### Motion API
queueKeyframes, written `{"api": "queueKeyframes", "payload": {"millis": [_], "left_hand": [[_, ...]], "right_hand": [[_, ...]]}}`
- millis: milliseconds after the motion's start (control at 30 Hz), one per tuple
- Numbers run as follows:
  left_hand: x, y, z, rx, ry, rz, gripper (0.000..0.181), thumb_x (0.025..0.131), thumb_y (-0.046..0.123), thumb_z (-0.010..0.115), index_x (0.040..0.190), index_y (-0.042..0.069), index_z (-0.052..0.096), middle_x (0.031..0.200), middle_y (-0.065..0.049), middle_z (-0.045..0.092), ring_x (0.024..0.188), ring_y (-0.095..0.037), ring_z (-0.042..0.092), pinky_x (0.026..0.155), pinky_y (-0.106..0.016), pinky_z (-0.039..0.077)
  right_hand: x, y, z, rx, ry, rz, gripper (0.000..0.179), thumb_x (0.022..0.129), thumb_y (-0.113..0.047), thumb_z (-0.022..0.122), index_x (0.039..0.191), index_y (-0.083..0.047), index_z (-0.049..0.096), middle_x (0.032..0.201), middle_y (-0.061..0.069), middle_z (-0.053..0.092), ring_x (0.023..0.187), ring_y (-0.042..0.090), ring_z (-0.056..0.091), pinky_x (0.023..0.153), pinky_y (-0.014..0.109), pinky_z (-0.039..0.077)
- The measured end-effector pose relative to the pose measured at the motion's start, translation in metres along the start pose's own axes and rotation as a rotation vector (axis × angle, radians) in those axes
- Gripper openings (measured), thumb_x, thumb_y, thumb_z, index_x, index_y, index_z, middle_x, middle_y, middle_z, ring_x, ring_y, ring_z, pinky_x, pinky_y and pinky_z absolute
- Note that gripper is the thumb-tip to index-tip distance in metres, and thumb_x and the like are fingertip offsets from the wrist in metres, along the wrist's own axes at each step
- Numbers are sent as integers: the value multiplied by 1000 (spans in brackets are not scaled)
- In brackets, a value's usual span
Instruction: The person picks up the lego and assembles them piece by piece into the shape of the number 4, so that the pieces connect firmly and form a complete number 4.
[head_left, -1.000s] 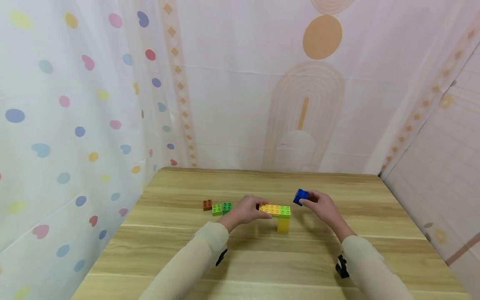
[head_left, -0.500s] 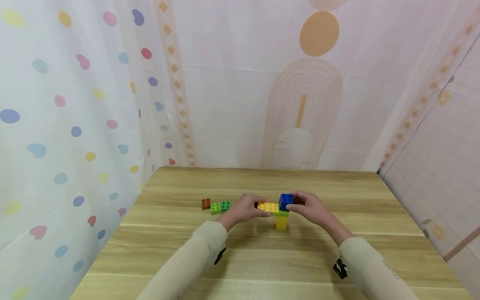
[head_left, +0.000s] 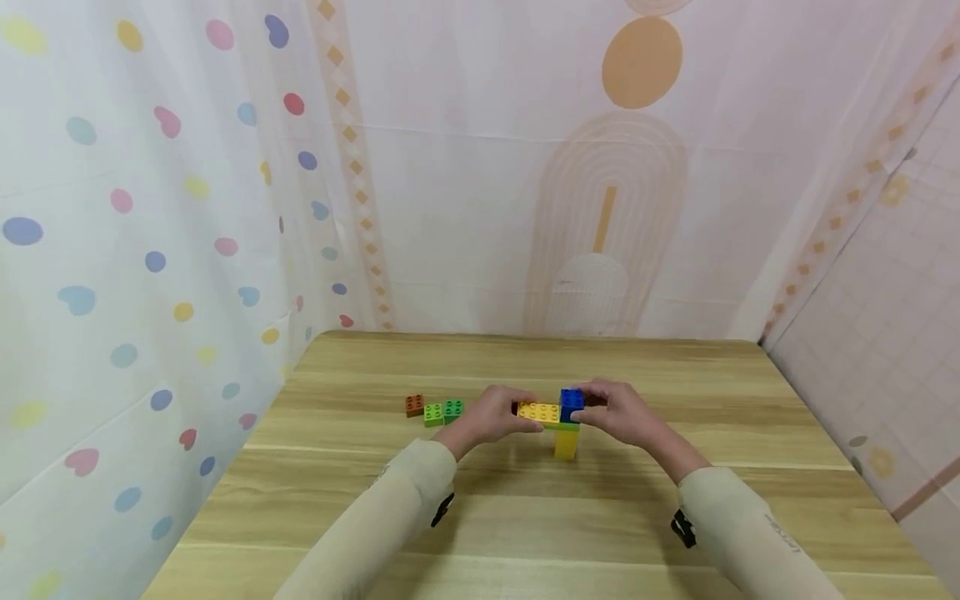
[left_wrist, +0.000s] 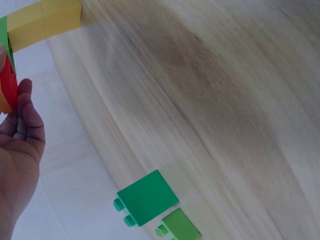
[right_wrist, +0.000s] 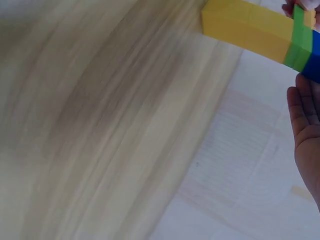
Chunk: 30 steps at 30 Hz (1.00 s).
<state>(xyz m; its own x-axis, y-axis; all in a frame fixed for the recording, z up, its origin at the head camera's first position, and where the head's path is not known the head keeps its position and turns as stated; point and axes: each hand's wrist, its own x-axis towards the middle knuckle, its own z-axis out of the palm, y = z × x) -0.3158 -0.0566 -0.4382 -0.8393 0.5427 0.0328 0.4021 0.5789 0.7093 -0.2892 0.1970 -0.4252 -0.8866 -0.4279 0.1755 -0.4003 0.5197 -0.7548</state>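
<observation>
Tabletop (head_left: 540, 525) with blocks (head_left: 538, 413), printed curtain (head_left: 450, 167) behind

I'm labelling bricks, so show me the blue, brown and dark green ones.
Blue brick (head_left: 570, 407), head view, on its near side.
Brown brick (head_left: 415, 405), head view, on its studded top.
Dark green brick (left_wrist: 148, 198), left wrist view, on its flat side.

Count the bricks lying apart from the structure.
3: the brown brick farthest left, the light green brick in the middle, the dark green brick nearest the left hand, which may hide more.
</observation>
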Motion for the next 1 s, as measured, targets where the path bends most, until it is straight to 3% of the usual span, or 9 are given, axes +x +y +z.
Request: {"api": "queueKeyframes", "payload": {"millis": [300,567,1000], "left_hand": [[-3,-6,7,-3,31,-12,40,88,33,77,121,12,70,96,6,66,79,-11,58,70,-27,50],[-1,-3,13,-33,64,-2,39,89,32,77,121,12,69,97,6,66,81,-11,57,72,-28,50],[-6,-8,12,-138,59,-48,41,88,34,77,123,15,66,98,5,64,85,-14,57,74,-30,49]], "right_hand": [[-5,7,16,125,63,90,43,92,-24,73,129,-4,64,113,7,65,100,22,63,83,36,54],[-12,14,25,274,145,176,51,91,-22,75,135,-3,59,115,11,67,98,22,62,83,33,54],[-9,13,31,311,150,176,48,90,-18,75,133,-1,60,117,13,67,102,23,64,83,31,54]]}}
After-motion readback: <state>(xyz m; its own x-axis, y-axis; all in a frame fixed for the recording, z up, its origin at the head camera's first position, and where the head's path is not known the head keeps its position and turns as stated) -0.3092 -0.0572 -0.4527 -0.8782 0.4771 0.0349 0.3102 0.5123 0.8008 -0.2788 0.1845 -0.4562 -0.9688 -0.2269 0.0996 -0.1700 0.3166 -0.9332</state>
